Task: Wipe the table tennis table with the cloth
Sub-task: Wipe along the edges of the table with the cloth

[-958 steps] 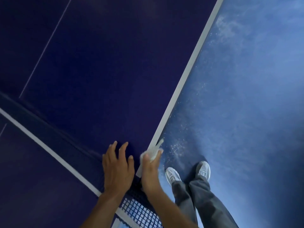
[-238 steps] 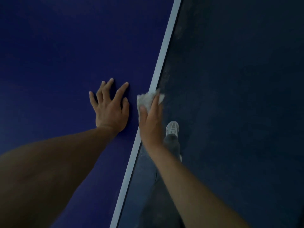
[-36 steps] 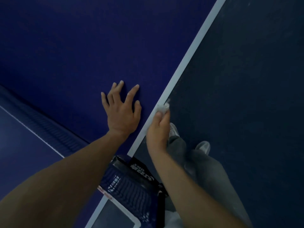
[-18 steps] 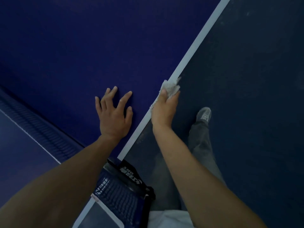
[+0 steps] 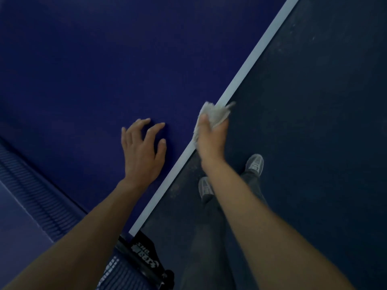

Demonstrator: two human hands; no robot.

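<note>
The dark blue worktop (image 5: 83,70) ends in a white edge stripe (image 5: 251,57) that runs diagonally between the two hands, from near the person's body up and away past the right hand's fingers. The left hand (image 5: 142,151) sits on the blue surface just inside that stripe, fingers spread and slightly arched with the tips touching down, gripping nothing. The right hand (image 5: 211,137) lies over the stripe itself, its fingers curled round a crumpled white cloth (image 5: 213,114) that it presses against the worktop's edge. The cloth bunches out ahead of the knuckles; its longer side follows the stripe, from beside the thumb up and away, and one loose corner pokes out to the right over the dark floor (image 5: 314,122). Ahead of both hands the blue surface and the stripe run on bare to the top of the view. Behind the left wrist the net (image 5: 41,195) crosses the worktop, and its black clamp (image 5: 144,256) (white lettering on it, too blurred to read) grips the edge below the left forearm. Below the right forearm, two grey shoes (image 5: 254,164) stand on the floor beside the worktop.
</note>
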